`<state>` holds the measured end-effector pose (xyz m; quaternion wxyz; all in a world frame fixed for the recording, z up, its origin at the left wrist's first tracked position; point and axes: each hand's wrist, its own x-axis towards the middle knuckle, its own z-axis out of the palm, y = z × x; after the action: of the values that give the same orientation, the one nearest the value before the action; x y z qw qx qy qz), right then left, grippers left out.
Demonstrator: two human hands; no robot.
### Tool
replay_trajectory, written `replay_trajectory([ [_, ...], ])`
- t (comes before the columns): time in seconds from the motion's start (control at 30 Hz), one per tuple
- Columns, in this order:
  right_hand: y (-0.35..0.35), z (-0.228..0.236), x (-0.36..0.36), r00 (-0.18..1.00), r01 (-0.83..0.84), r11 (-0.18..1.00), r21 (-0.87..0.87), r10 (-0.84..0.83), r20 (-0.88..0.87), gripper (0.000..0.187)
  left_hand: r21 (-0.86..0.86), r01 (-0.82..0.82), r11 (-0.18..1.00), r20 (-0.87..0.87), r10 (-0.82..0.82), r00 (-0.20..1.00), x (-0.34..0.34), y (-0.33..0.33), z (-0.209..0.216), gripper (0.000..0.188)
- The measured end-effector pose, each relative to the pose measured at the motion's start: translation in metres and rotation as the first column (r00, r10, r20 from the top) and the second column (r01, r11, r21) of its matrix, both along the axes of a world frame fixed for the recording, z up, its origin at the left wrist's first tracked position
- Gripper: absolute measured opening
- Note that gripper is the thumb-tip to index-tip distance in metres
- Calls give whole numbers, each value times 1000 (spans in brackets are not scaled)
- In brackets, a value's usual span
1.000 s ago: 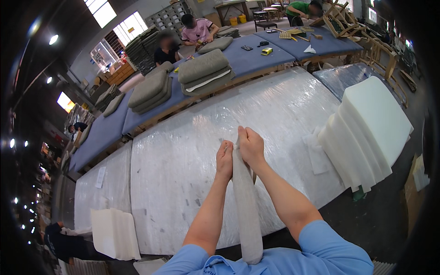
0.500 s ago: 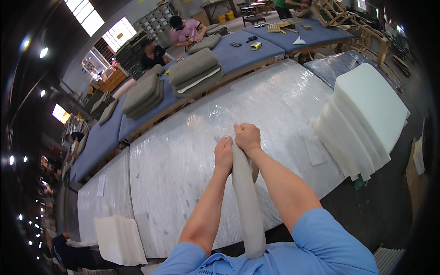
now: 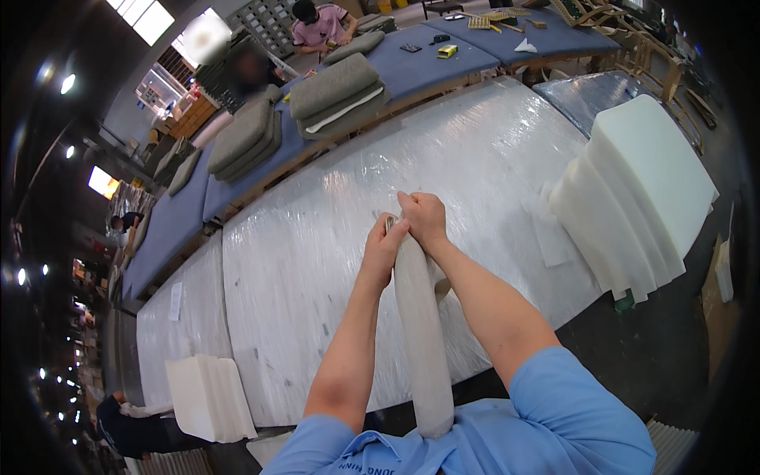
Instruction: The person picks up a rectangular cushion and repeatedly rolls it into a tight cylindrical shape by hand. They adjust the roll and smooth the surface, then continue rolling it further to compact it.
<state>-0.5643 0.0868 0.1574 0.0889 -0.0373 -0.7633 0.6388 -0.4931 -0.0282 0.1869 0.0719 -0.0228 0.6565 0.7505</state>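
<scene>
tightly holding a grey cushion [image 3: 423, 340] on its edge, with both hands.

gripping the far end with the left hand [image 3: 382, 249] and, just beside it and a bit higher, the right hand [image 3: 425, 220], with both curled in tight. stretched between two bare arms [image 3: 495, 313], from the blue shirt [image 3: 507, 427] out over the shiny plastic-covered table [image 3: 301, 261]. near a big stack of white foam [image 3: 653, 166] on the right, and across from piled grey cushions [image 3: 336, 87] on a long blue table [image 3: 412, 67].

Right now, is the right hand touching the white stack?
No, the right hand grips the grey cushion, well left of the white stack.
</scene>
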Motion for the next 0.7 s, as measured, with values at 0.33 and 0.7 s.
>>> replay_trajectory([
  [0.33, -40, 13, -19, 973, -219, 971, 95, 210, 97, 49, -82, -301, 950, 107, 308, 945, -26, -38, 2, 13],
  [0.7, 208, -160, 78, 292, -551, 763, -339, 557, 778, 73, 304, -540, 785, 269, 473, 839, 160, -204, -87, 49],
])
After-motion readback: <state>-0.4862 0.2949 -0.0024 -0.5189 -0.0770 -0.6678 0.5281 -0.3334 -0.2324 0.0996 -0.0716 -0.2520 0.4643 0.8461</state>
